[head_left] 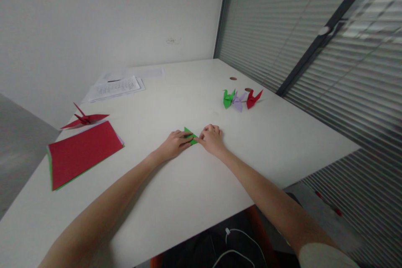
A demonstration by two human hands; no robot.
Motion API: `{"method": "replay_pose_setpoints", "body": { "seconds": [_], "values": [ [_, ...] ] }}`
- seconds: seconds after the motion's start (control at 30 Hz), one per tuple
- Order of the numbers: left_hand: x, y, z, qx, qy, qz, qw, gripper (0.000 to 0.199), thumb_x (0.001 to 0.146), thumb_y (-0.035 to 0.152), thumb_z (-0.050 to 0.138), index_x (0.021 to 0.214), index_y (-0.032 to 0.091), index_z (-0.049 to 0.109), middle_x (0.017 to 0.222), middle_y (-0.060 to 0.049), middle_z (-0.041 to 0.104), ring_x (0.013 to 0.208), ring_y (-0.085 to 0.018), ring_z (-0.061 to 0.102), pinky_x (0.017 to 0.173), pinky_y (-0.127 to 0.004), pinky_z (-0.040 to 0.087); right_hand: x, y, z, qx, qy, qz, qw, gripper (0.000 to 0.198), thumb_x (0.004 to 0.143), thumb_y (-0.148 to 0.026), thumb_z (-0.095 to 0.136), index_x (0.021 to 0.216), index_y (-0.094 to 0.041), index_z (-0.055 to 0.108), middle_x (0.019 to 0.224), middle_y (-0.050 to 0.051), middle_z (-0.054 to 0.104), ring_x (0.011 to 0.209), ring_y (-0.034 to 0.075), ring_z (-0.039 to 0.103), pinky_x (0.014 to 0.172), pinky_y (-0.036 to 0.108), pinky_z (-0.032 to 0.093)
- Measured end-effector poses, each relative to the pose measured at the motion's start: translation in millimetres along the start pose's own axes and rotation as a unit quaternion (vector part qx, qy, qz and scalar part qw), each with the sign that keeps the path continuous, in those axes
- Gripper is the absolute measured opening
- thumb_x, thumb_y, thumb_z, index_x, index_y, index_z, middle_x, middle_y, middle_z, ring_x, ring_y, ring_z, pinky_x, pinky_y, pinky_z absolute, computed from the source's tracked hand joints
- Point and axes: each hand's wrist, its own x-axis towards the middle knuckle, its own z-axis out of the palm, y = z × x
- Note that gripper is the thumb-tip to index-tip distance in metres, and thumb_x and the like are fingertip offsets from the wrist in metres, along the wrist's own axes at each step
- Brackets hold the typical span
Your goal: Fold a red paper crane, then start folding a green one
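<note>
A small piece of green folded paper (186, 130) lies on the white table between my two hands, with a pointed corner sticking up past the fingers. My left hand (176, 143) holds its left side, fingers and thumb on the paper. From the right, my right hand (212, 139) has its thumb and curled fingers at the paper's right tip. The fingers cover much of the paper, so its exact folds are hidden.
On the left are a stack of coloured paper (86, 150), red on top, and a large red paper crane (84, 119). Written sheets (114, 88) lie behind. Green (228, 99), lilac (238, 102) and red paper cranes (253, 99) stand at the right, near window blinds (282, 29).
</note>
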Motion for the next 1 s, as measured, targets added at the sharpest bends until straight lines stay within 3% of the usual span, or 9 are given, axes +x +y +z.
{"method": "replay_pose_setpoints", "body": {
  "seconds": [0.3,0.73,1.0],
  "values": [
    [0.7,3.7,-1.8,0.003,0.021,0.015,1.000,0.034,0.098,0.035,0.047,0.119,0.016,0.066,0.122,-0.014,0.065,0.102,-0.024,0.061,0.090,-0.040,0.050,-0.4,-2.7,-2.4,-0.001,-0.006,0.017,1.000,0.043,0.089,-0.059,0.052,0.078,-0.023,0.072,0.114,0.011,0.056,0.111,0.030,0.043,0.091,0.044,0.034],
    [2.2,0.7,5.1,-0.005,0.035,0.008,0.999,0.029,0.097,0.032,0.049,0.111,0.016,0.069,0.116,-0.014,0.066,0.094,-0.023,0.060,0.087,-0.040,0.051,4.8,-1.8,-2.5,-0.002,-0.019,0.020,1.000,0.046,0.088,-0.062,0.051,0.077,-0.023,0.073,0.110,0.011,0.057,0.110,0.031,0.043,0.091,0.046,0.032],
    [1.7,-2.6,6.2,-0.032,0.033,0.010,0.999,0.028,0.097,0.030,0.049,0.110,0.015,0.069,0.118,-0.015,0.064,0.095,-0.022,0.060,0.087,-0.039,0.052,2.9,-1.9,-4.2,0.021,-0.029,0.036,0.999,0.053,0.074,-0.076,0.058,0.081,-0.025,0.071,0.115,0.009,0.053,0.111,0.030,0.043,0.095,0.045,0.031]
  ]
}}
